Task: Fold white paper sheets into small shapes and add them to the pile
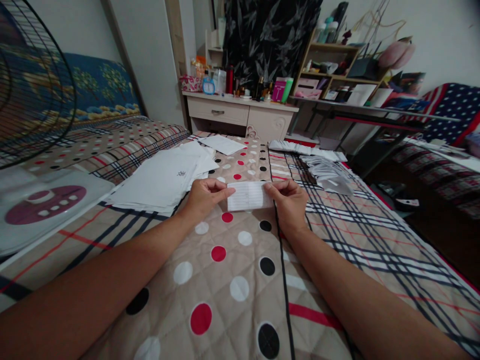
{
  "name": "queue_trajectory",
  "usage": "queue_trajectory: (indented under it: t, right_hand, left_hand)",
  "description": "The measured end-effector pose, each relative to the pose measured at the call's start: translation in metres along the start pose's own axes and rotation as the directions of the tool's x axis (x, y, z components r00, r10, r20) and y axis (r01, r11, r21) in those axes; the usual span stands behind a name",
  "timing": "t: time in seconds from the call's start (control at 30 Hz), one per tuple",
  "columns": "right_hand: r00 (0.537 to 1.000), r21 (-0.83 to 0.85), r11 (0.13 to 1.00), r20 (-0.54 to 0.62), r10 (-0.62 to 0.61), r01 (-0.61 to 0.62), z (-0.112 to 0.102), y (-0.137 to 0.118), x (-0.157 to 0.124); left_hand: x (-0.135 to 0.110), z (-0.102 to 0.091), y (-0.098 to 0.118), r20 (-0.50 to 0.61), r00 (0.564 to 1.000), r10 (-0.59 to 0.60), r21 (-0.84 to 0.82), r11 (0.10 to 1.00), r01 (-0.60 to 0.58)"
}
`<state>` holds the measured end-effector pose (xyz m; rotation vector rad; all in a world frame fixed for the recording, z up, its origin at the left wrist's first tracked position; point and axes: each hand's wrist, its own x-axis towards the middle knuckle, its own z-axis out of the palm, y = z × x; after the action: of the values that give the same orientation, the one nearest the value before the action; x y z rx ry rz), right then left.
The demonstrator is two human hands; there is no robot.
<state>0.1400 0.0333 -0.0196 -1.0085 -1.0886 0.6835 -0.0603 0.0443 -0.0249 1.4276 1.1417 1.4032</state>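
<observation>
I hold a small folded strip of white lined paper point(248, 195) flat over the quilted bed cover point(232, 280). My left hand point(205, 196) pinches its left end, fingers closed. My right hand point(289, 199) pinches its right end the same way. A loose pile of white sheets point(165, 177) lies just left of my left hand. A heap of folded paper pieces point(328, 172) lies beyond and to the right of my right hand.
A standing fan's grille point(33, 85) and its white base point(41, 205) fill the left side. Beyond the bed stand a cluttered dresser point(240, 112) and a shelf desk point(337, 75). Another bed with a starred cover point(450, 107) is at the right.
</observation>
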Motion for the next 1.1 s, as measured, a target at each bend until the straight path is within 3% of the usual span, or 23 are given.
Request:
queue_trajectory:
  t: [0.73, 0.87, 0.97, 1.1]
  right_hand:
    - [0.999, -0.077, 0.996, -0.009, 0.034, -0.035, 0.0001, 0.0001, 0.0000]
    - [0.999, -0.179, 0.983, 0.014, 0.047, -0.043, -0.0001, 0.0017, -0.0001]
    - [0.998, -0.292, 0.956, 0.042, 0.055, -0.040, -0.0010, 0.0058, 0.0000]
    - [0.987, -0.541, 0.841, 0.136, 0.086, 0.001, -0.0027, 0.0099, 0.0006]
  left_hand:
    - [-0.0021, 0.0005, 0.0052, 0.075, 0.995, -0.069, -0.090, 0.993, 0.076]
    - [-0.0010, -0.0004, 0.0018, 0.067, 0.994, -0.083, 0.030, 0.996, 0.081]
    - [-0.0007, -0.0009, 0.0015, 0.074, 0.995, -0.072, 0.226, 0.973, 0.054]
    - [-0.0031, 0.0016, 0.0066, 0.111, 0.994, 0.014, 0.537, 0.841, -0.071]
